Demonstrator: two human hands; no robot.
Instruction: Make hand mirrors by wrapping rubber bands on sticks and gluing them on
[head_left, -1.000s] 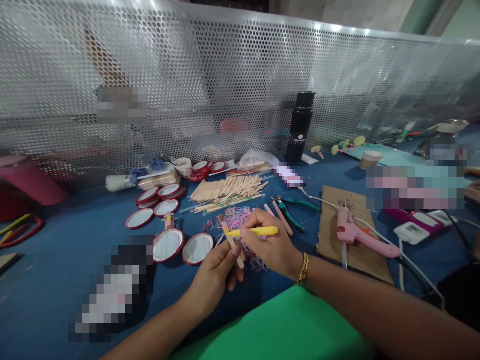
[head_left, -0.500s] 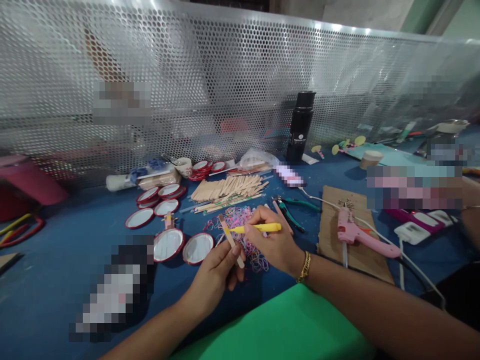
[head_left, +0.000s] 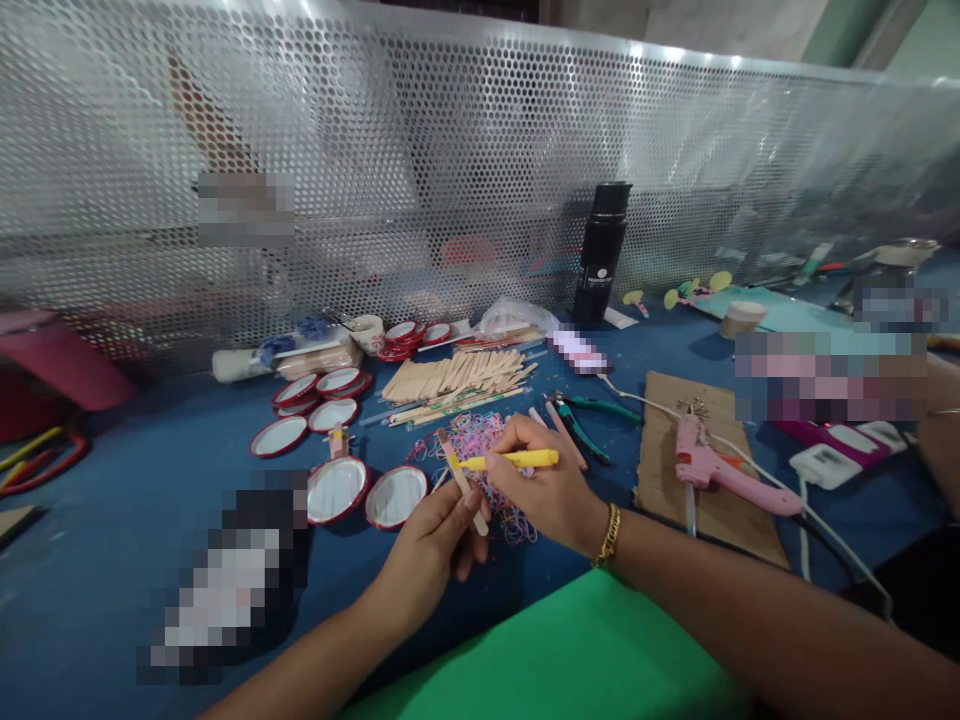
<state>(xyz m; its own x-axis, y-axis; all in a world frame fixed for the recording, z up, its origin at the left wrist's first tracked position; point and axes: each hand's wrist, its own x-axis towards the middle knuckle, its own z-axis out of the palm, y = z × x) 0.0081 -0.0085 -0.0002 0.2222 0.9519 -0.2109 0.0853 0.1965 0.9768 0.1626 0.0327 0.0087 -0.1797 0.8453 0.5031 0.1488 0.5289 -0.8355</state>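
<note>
Left hand (head_left: 435,530) pinching wooden stick (head_left: 460,479), right hand (head_left: 553,490) gripping yellow marker (head_left: 536,459) (tip (head_left: 462,464) apparently touching it)

Yellow pen (head_left: 534,459), pale stick (head_left: 460,477) with yellow band.

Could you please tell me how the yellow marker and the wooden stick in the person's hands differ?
The yellow marker is in the right hand, while the wooden stick is in the left hand. The marker looks yellow along its visible length; the stick is pale with coloured bands toward its far end. The marker lies nearly level across the picture, whereas the stick slants up leftward. Both are slim.
</note>
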